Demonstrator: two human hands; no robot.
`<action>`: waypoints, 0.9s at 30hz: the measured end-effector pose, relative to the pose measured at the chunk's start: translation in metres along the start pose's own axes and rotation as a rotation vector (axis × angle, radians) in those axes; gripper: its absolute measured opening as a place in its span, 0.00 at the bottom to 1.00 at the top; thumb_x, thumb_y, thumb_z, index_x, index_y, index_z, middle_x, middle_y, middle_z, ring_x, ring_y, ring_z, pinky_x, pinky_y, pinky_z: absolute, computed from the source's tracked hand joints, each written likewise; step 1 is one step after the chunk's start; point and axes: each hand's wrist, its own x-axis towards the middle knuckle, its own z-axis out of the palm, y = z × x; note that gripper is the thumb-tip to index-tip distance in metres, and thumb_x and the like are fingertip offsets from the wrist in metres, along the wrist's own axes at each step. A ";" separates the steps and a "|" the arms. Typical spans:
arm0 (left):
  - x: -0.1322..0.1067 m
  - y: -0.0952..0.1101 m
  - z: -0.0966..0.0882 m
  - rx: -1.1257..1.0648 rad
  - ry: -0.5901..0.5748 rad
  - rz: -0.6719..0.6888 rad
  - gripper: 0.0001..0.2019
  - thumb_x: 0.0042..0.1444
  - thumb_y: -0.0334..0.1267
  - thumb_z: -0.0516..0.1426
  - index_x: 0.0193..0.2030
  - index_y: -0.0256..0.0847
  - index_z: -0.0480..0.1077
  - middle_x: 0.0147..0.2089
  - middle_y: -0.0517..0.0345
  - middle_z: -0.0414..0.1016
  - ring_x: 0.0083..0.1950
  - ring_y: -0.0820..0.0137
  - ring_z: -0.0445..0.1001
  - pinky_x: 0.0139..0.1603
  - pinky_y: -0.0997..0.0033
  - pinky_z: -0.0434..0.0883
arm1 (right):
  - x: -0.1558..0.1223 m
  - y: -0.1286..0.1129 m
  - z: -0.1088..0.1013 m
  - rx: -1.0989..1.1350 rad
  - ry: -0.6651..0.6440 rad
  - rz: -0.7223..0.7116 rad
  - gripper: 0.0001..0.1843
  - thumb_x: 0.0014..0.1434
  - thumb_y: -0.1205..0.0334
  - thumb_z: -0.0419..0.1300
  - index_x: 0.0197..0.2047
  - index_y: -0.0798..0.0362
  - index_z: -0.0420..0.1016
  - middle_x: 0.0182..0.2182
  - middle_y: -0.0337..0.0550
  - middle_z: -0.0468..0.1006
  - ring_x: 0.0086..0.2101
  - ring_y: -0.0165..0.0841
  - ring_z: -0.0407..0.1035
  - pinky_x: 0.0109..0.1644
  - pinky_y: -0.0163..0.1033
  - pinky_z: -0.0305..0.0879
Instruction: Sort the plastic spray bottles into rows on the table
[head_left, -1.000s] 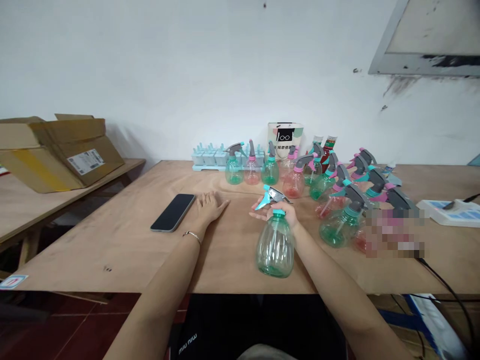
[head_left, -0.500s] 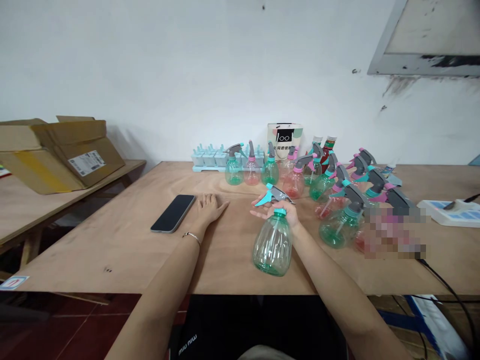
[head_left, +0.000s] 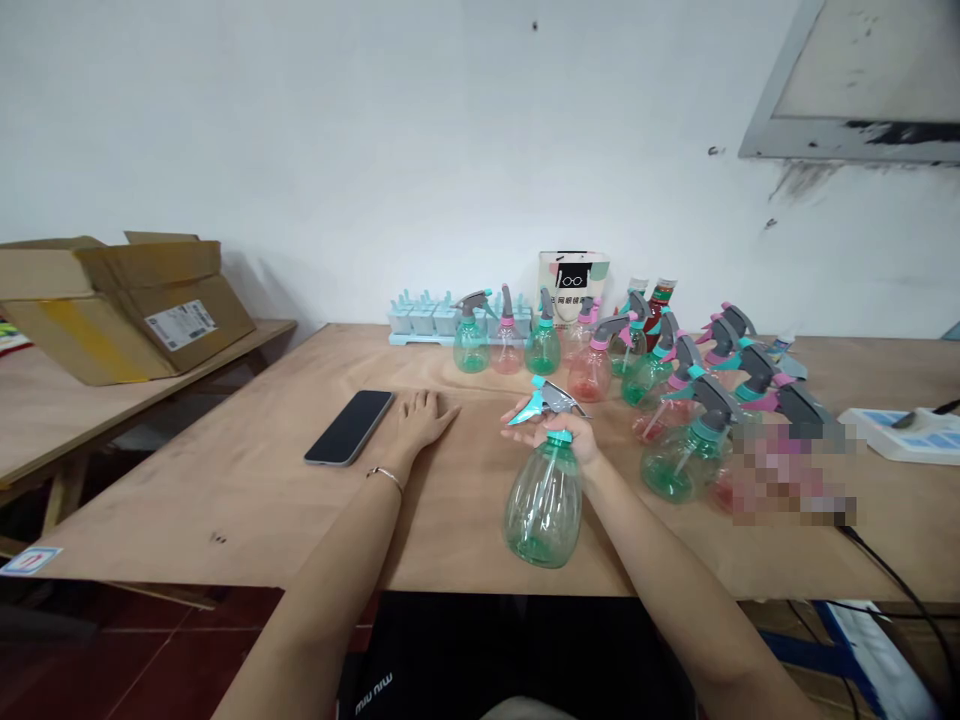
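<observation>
My right hand (head_left: pixel 576 438) grips a clear green spray bottle (head_left: pixel 544 505) by its neck, just under the grey and turquoise trigger head. The bottle is held over the front of the wooden table (head_left: pixel 247 480), slightly tilted, its trigger pointing left. Some of my fingers stick out behind the neck. My left hand (head_left: pixel 421 418) lies flat on the table, fingers spread and holding nothing. Beside it on the left is a dark smartphone (head_left: pixel 350 427). More green and pink spray bottles (head_left: pixel 679 465) stand in a cluster to the right of my right hand.
At the back stand a light blue popsicle mould set (head_left: pixel 424 320), a paper bag (head_left: pixel 574 275) and a red bottle (head_left: pixel 660 300). A power strip (head_left: pixel 889 435) with a black cable lies at the right. An open cardboard box (head_left: pixel 150 310) rests on another table at the left.
The held spray bottle has dropped slightly in the picture and stays in my right hand. My left hand keeps its place on the table. The view has shifted a little.
</observation>
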 end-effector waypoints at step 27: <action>0.000 -0.002 -0.001 -0.025 -0.001 0.035 0.33 0.63 0.59 0.44 0.64 0.34 0.59 0.72 0.35 0.52 0.73 0.50 0.50 0.69 0.47 0.47 | -0.001 -0.003 -0.006 -0.268 0.117 -0.262 0.08 0.39 0.56 0.58 0.25 0.49 0.71 0.26 0.44 0.77 0.41 0.47 0.74 0.49 0.53 0.69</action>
